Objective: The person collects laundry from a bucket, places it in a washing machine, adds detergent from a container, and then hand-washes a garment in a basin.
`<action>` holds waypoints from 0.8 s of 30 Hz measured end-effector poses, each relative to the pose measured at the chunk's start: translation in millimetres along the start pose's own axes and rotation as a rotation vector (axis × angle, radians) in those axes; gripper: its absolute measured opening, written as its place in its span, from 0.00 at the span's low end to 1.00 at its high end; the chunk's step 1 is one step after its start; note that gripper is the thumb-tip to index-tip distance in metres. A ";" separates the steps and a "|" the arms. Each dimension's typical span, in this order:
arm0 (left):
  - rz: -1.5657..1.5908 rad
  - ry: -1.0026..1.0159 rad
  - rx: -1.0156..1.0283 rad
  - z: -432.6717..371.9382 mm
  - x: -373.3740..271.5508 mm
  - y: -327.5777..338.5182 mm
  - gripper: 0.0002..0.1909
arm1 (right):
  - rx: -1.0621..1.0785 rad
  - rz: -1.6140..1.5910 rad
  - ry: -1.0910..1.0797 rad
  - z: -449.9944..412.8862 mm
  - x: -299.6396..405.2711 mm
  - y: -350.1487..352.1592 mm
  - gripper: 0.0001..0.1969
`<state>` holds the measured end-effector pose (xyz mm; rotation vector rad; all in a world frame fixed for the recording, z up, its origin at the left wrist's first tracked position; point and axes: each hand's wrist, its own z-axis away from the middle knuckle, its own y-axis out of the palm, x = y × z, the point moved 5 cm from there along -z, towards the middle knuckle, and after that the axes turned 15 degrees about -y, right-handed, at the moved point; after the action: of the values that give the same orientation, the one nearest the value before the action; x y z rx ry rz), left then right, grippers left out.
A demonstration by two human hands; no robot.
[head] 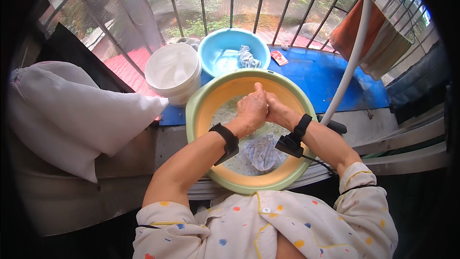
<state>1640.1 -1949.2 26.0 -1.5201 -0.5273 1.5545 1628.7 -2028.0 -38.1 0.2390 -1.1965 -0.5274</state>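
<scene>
A green and orange plastic basin [201, 122] with cloudy, sudsy water stands before me. Over the water, my left hand [252, 105] and my right hand [278, 108] are pressed together, fingers curled inward. A small pale sliver shows where they meet, but their fingers hide what it is. Below my hands, a wet, bunched cloth with a pale blue pattern [264, 151] lies in the water, touched by neither hand.
A light-blue basin [210, 55] behind holds a wrung cloth [248, 58]. Left of it is a white plastic bucket [154, 79]; farther left lies a white sack [75, 111]. A red packet [279, 58] rests on the blue sheet [327, 86]. A grey pipe [354, 57] rises at right, by hanging cloths [359, 28].
</scene>
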 end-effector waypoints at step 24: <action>-0.472 -0.006 0.206 -38.1 76.7 1.6 0.17 | 0.492 1.491 -0.141 -12.2 9.3 -0.4 0.20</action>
<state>1685.7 -1898.5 -25.9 -1.1336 -0.6532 1.2037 1642.4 -2034.3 -35.0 -0.3060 -1.2903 1.0663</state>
